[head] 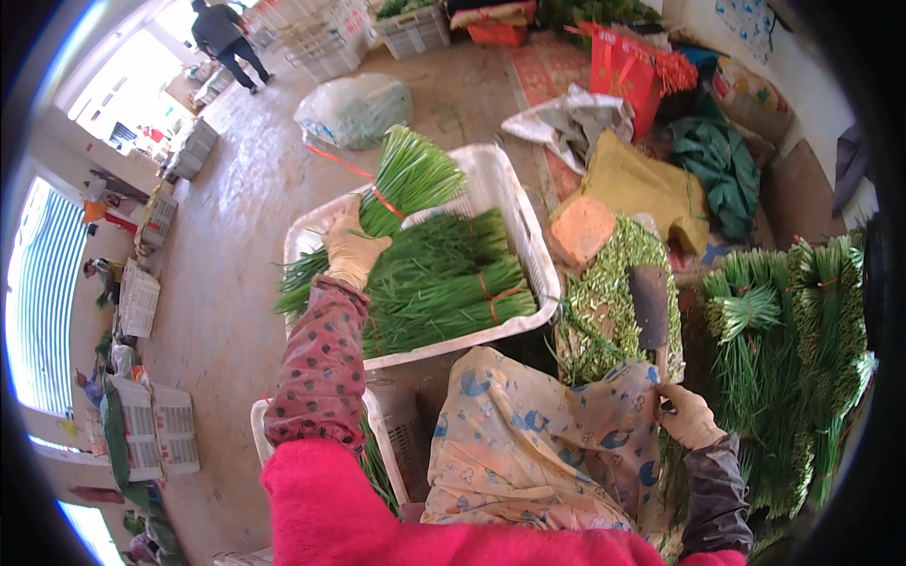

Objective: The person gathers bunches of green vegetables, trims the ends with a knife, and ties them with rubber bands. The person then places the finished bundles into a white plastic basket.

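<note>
My left hand [352,244], in a pale glove, is closed on a bundle of long green stalks [414,177] tied with a red band. It holds the bundle over a white plastic crate [541,269], in which banded green bundles [439,290] lie. My right hand [688,417], also gloved, is at the edge of a patterned plastic apron [531,431], beside the handle of a cleaver [649,308]; the fingers seem to pinch the apron or touch the handle, which I cannot tell. The cleaver lies on a board covered with chopped stalk ends [594,318].
Banded green bundles [757,339] are piled at the right. An orange block [582,230], a yellow cloth [637,191] and a red bag [626,78] lie beyond the board. A filled plastic bag [354,110] rests on the floor. A person [223,35] is far off; stacked crates [156,424] stand left.
</note>
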`<state>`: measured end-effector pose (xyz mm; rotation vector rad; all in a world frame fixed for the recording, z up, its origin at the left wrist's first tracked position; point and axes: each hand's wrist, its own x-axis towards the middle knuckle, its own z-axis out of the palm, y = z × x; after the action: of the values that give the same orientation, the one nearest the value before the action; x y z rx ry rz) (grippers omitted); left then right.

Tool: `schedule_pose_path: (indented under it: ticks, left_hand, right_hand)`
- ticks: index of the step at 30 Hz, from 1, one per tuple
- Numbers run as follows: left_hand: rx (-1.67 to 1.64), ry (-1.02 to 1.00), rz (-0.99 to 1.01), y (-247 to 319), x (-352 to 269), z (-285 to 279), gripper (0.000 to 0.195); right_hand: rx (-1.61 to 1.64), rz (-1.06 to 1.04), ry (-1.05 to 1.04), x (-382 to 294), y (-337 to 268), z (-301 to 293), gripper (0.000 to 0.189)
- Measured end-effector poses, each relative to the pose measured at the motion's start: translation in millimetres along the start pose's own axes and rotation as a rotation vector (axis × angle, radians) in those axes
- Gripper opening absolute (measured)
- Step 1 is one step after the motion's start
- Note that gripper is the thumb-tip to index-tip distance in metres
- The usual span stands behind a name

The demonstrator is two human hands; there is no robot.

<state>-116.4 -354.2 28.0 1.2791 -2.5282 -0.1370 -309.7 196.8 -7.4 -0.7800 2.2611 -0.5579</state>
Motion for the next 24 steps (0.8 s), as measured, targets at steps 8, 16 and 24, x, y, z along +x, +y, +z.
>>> schedule_pose_path:
  ticks: [8,16,24]
  left_hand:
    - [0.241,-0.301,-0.157,-31,13,145,0.092]
    - [0.346,-0.864,-0.001,9,15,294,0.074]
    - [0.250,-0.861,0.044,-44,-1,302,0.087]
  right_hand:
    - [0.064,0.201,-0.056,10,10,11,0.050]
    - [0.003,0.356,-0.068,8,8,17,0.046]
    - [0.166,0.360,-0.115,10,39,17,0.049]
